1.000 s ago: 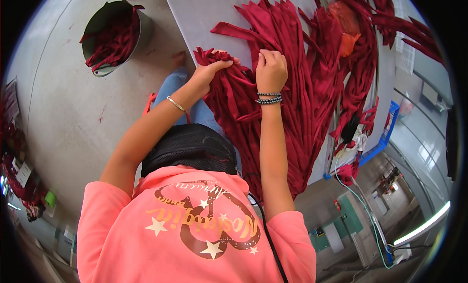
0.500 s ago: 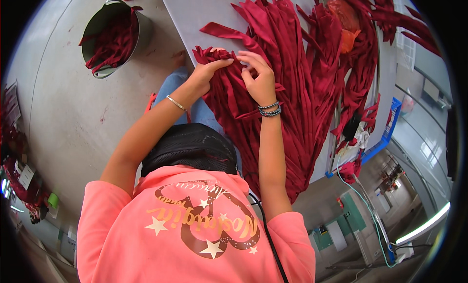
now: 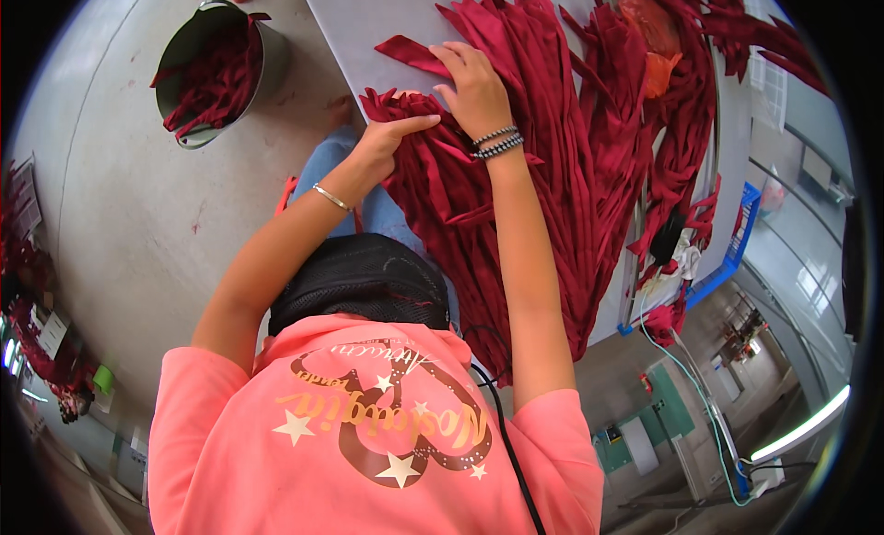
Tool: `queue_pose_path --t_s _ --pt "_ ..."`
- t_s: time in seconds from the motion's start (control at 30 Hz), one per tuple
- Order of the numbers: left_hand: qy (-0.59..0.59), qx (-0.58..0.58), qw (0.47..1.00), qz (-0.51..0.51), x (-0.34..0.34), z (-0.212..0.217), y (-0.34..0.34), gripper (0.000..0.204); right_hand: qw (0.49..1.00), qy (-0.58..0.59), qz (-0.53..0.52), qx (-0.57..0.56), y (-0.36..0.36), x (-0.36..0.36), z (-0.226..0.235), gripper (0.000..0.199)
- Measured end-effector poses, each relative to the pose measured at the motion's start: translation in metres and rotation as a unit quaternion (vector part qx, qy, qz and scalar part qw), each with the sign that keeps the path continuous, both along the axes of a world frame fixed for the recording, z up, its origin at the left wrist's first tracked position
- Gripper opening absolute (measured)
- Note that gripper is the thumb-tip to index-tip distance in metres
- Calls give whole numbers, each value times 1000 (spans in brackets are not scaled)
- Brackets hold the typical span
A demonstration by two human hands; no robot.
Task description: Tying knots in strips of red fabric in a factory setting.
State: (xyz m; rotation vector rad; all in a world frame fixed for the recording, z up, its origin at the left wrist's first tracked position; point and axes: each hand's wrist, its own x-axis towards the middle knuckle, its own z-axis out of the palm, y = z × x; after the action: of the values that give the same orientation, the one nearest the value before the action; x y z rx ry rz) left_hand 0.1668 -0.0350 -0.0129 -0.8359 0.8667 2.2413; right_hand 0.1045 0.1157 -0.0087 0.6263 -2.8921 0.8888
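My left hand [image 3: 385, 145] is closed around the gathered upper ends of a bunch of dark red fabric strips [image 3: 433, 171], its thumb stretched across the top. The strips hang down over the table's near edge and my lap. My right hand [image 3: 474, 88] is just above and to the right, its thumb and fingers apart and the fingers bent. Its fingertips are over the base of one strip end [image 3: 403, 52] that sticks out to the left; whether they touch it I cannot tell. Beneath and beside that hand lies a large fan of long red strips [image 3: 557, 157].
A grey-green bucket [image 3: 274, 65] with red cloth in it stands on the floor at left. More red strips [image 3: 612, 93] and an orange plastic bag [image 3: 656, 47] lie farther right on the white table [image 3: 368, 19]. A blue crate [image 3: 732, 250] is at the right edge.
My right hand has moved up and slightly left, from beside the left hand to the strip end that sticks out. The left hand keeps its hold on the bunch.
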Motion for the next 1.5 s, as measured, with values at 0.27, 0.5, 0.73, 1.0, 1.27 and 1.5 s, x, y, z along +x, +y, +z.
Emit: queue_pose_path --t_s 0.27,0.5,0.73,1.0,1.27,1.5 --pt "-6 17 1000 23 5 -5 -2 32 989 -89 -24 -114 5 12 19 27" --pt "-38 49 998 -27 0 -4 -8 30 953 -243 -4 -183 32 58 37 31" --pt "26 50 998 -14 0 -7 -3 19 913 -300 -84 -265 41 58 22 14" --pt "-12 33 998 -59 -4 -2 -5 29 963 -86 -197 164 15 31 3 25" --pt "60 15 998 -33 -7 0 -1 25 961 -79 -238 -117 9 45 23 10" --pt "36 -1 996 -83 -7 -1 -1 20 947 -137 -195 -217 6 61 24 7"
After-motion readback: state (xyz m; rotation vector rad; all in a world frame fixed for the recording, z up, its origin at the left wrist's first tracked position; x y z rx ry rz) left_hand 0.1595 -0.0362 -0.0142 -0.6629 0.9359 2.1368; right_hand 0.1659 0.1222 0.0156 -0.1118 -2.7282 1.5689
